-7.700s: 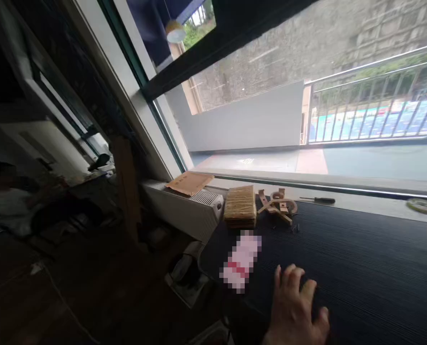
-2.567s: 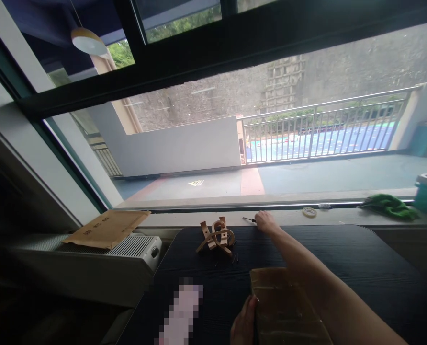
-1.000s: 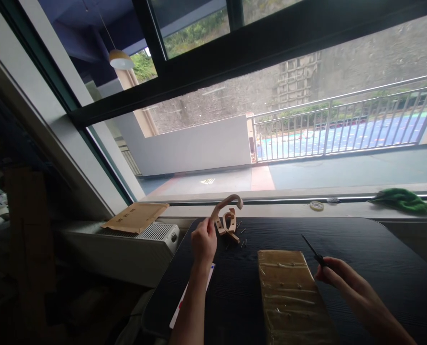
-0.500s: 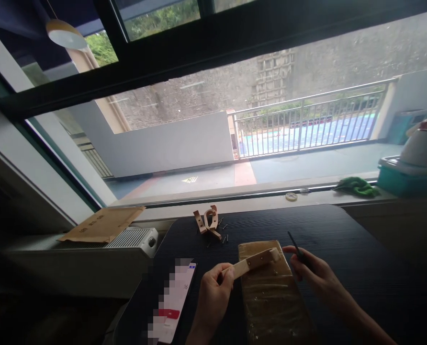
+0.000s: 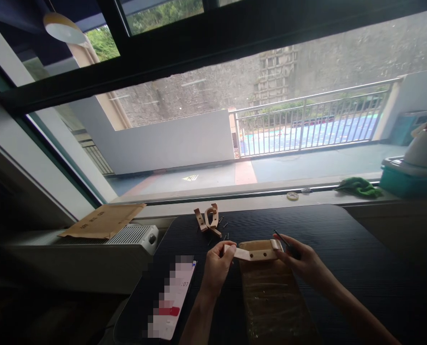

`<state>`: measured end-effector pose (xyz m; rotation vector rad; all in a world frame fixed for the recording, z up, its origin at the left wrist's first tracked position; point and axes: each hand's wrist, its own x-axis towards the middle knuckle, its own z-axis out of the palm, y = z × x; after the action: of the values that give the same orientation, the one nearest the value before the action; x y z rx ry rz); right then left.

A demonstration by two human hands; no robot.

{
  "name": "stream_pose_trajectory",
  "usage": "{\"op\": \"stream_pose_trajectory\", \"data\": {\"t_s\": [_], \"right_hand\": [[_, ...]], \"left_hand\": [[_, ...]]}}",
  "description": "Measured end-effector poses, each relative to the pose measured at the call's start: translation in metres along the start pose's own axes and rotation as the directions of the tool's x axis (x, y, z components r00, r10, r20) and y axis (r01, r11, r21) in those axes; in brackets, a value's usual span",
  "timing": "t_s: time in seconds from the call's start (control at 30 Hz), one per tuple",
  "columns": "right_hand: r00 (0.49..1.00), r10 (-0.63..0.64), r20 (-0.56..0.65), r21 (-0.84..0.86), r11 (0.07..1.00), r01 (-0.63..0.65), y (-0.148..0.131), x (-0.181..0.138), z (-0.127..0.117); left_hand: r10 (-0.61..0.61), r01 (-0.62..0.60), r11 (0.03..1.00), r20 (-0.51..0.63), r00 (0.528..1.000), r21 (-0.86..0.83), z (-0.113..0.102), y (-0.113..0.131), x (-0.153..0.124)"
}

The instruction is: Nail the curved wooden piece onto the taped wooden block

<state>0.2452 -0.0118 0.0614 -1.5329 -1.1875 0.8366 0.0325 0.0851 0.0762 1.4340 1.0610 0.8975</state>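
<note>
My left hand [image 5: 219, 261] pinches the left end of a pale wooden hook [image 5: 258, 255], a bent strip with two dark holes along its middle and an upturned right end. Held nearly level, the hook is over the far end of a brown, tape-wrapped cardboard box [image 5: 267, 292]. My right hand [image 5: 299, 256] is closed around a dark screwdriver [image 5: 284, 240], its thin shaft pointing up and left; the handle is mostly hidden in the palm. Fingers of this hand also reach the hook's right end. More wooden hooks [image 5: 208, 220] lie in a pile with several screws [image 5: 225, 225] beside them.
A phone [image 5: 174, 302] lies on the dark table [image 5: 346, 268], left of my left arm. A cardboard envelope [image 5: 104, 220] rests on the radiator [image 5: 141, 239]. Along the windowsill are a roll of tape [image 5: 292, 196], a green cloth [image 5: 359, 187] and a teal box [image 5: 400, 179].
The hook has turned from slanting upward to nearly level, its holed face now toward me. My right hand has moved left with the screwdriver and come to the hook's right end.
</note>
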Motion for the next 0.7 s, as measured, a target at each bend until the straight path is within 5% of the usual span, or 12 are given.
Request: {"op": "stream_pose_trajectory", "data": {"t_s": [0.13, 0.33, 0.53, 0.6, 0.7], "right_hand": [[0.999, -0.043, 0.026, -0.05, 0.998, 0.044, -0.001, 0.007, -0.003], [0.992, -0.068, -0.106, -0.113, 0.992, 0.056, 0.006, 0.009, -0.021], [0.902, 0.042, -0.429, -0.033, 0.998, -0.062, 0.004, -0.029, -0.033], [0.884, 0.112, -0.455, 0.044, 0.994, -0.103, 0.003, -0.04, -0.034], [0.866, 0.178, -0.467, 0.131, 0.983, -0.131, 0.0, -0.048, -0.035]], "left_hand": [[0.026, -0.013, 0.996, 0.147, 0.989, -0.089, 0.004, -0.001, 0.006], [0.03, -0.082, 0.986, 0.334, 0.942, 0.143, 0.009, -0.01, -0.006], [0.162, -0.238, 0.774, 0.18, 0.97, 0.587, 0.003, 0.002, -0.036], [0.26, -0.394, 0.671, 0.298, 0.918, 0.628, 0.006, 0.015, -0.035], [0.263, -0.664, 0.592, 0.67, 0.694, 0.456, 0.022, 0.027, -0.022]]}}
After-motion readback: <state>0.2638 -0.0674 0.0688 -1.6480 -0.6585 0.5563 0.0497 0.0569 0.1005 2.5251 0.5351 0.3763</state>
